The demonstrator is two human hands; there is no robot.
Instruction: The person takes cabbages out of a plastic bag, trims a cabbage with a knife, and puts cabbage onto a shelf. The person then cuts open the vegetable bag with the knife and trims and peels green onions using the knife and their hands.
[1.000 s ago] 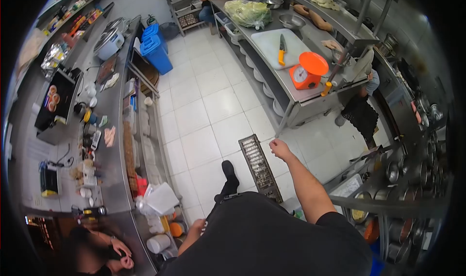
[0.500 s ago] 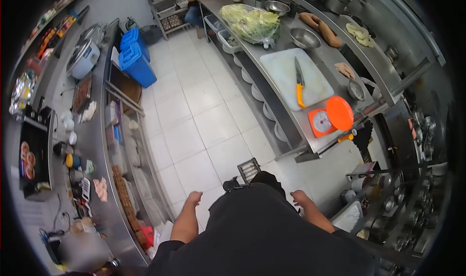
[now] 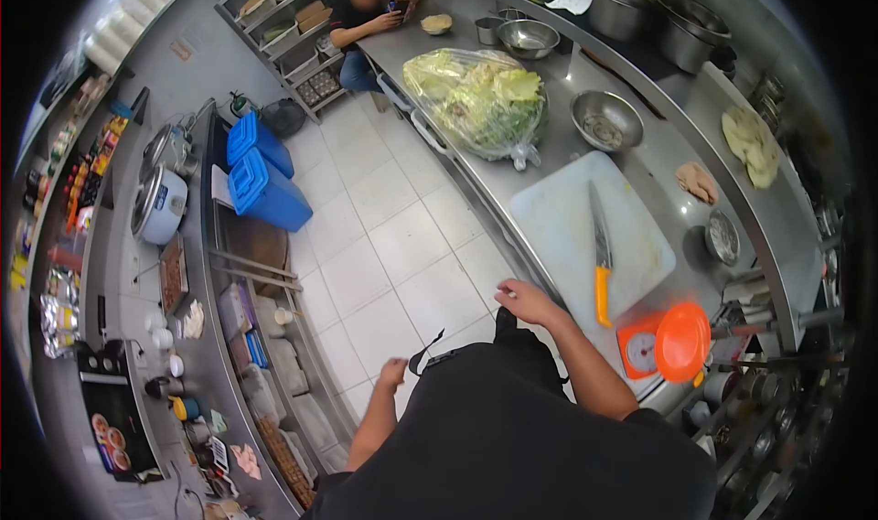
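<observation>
My left hand (image 3: 393, 372) hangs over the tiled floor beside my body, its fingers curled in with nothing visible in them. My right hand (image 3: 521, 299) is in front of me near the edge of the steel worktable, empty, with loosely parted fingers. Closest to the right hand is a white cutting board (image 3: 558, 209), on which lies a knife (image 3: 601, 246) with an orange handle. An orange kitchen scale (image 3: 638, 346) with a round orange pan (image 3: 682, 342) stands at the table's near end. Neither hand touches these things.
A plastic bag of lettuce (image 3: 480, 104) and a steel bowl (image 3: 606, 120) stand farther along the table. At its far end a person (image 3: 370, 21) holds a phone. Blue bins (image 3: 265, 186) and a rice cooker (image 3: 163, 204) are on the left.
I have moved forward along the aisle, closer to the cutting board and scale. My right hand has swung forward and inward. The person at the far end now shows more fully.
</observation>
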